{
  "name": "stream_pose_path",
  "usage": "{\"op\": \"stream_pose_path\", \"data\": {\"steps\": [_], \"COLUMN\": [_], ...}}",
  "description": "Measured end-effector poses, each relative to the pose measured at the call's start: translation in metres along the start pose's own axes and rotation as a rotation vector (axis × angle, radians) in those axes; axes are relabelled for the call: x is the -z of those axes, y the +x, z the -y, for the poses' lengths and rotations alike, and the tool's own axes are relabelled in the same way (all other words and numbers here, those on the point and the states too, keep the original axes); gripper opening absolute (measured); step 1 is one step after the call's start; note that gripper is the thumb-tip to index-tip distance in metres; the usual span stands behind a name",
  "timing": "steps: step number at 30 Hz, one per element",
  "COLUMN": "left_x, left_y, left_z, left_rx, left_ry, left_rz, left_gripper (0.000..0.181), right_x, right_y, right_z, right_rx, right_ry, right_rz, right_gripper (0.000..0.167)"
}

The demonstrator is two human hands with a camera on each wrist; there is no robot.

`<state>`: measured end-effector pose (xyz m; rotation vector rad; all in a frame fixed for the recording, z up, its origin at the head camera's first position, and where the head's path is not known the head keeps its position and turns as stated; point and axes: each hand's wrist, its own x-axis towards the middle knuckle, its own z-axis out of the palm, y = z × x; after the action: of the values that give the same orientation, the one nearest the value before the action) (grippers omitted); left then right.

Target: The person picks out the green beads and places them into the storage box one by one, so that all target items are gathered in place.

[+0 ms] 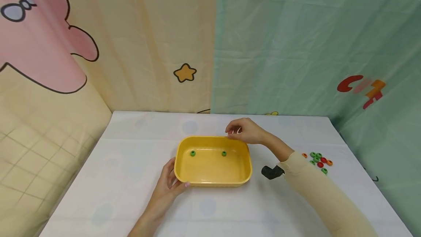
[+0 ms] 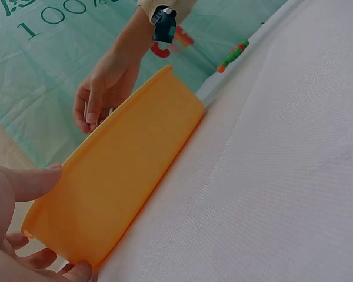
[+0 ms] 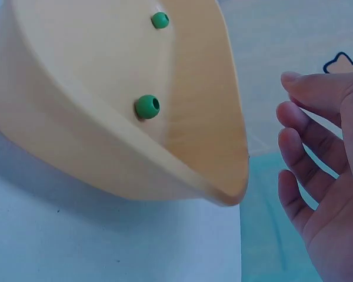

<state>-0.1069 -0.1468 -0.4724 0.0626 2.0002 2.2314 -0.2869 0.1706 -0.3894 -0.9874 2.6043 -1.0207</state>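
A yellow tray (image 1: 213,183) stands on the white table with two green beads inside, one left (image 1: 192,153) and one right (image 1: 224,153). My left hand (image 1: 166,189) grips the tray's front left corner; in the left wrist view the thumb (image 2: 38,182) lies on the rim and the fingers curl under the edge. At the tray's back right rim is my right hand (image 1: 248,131), fingers loosely bent. The right wrist view shows that hand (image 3: 323,147) apart from the tray wall, holding nothing. Both beads (image 3: 147,107) rest near the back wall.
Several loose beads, green, red (image 1: 320,164) and orange (image 1: 329,162), lie on the table (image 1: 207,215) at the right, beside my right forearm. A black wrist device (image 1: 272,172) is on the right sleeve. Printed curtains (image 1: 158,46) hang behind the table and at both sides.
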Motion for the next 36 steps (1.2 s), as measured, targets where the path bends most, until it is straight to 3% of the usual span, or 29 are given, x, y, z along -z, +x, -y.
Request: {"op": "stream_pose_path", "data": {"steps": [19,27,36], "left_x": [-0.001,0.001,0.000], "left_y": [0.000,0.000,0.000], "left_z": [0.000,-0.002,0.000], "left_rx": [0.004,0.015,0.018], "left_ry": [0.009,0.020,0.009], "left_rz": [-0.002,-0.016,-0.006], "left_gripper": [0.092,0.093,0.091], "right_x": [0.014,0.015,0.018], "right_y": [-0.051,-0.068,-0.094], "right_z": [-0.033,-0.046,-0.058], "right_rx": [-0.087,-0.071,-0.148], "right_ry": [-0.009,-0.025,-0.010], "right_rz": [-0.072,-0.116,-0.145], "right_gripper": [0.019,0.018,0.016]}}
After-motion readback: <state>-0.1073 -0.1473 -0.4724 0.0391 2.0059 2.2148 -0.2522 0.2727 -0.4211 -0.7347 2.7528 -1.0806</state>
